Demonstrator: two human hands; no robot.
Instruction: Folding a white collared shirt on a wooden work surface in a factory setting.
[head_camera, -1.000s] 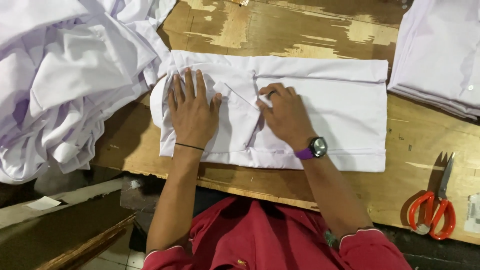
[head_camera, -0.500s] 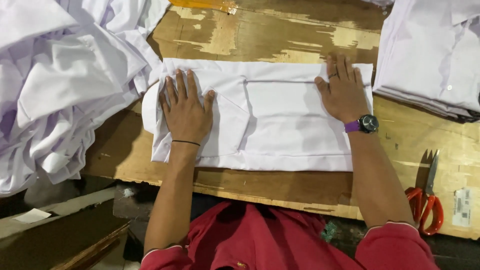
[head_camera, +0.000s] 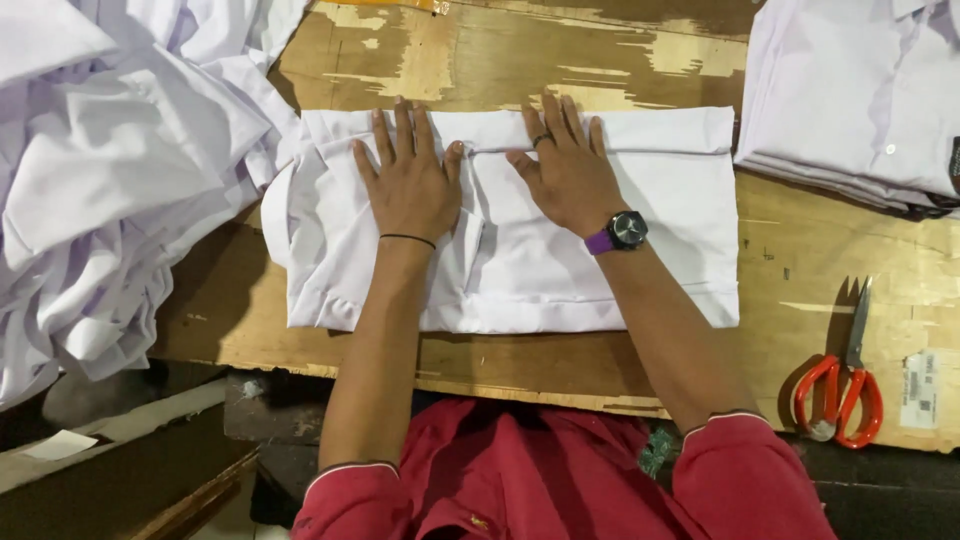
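Observation:
A white shirt (head_camera: 660, 215) lies folded into a flat rectangle on the worn wooden table (head_camera: 520, 60). My left hand (head_camera: 408, 180) rests flat on its left half, fingers spread and pointing away from me. My right hand (head_camera: 568, 170) lies flat beside it near the middle of the shirt, with a ring on one finger and a purple-strapped watch on the wrist. Both palms press on the cloth near its far folded edge; neither hand grips anything.
A heap of loose white shirts (head_camera: 110, 190) fills the left side. A neat stack of folded white shirts (head_camera: 850, 90) sits at the far right. Orange-handled scissors (head_camera: 845, 385) lie near the table's front right edge, beside a small paper label (head_camera: 920, 390).
My right hand slid from the shirt's far right end back to the middle, beside my left hand. My left hand shifted right and toward the far edge.

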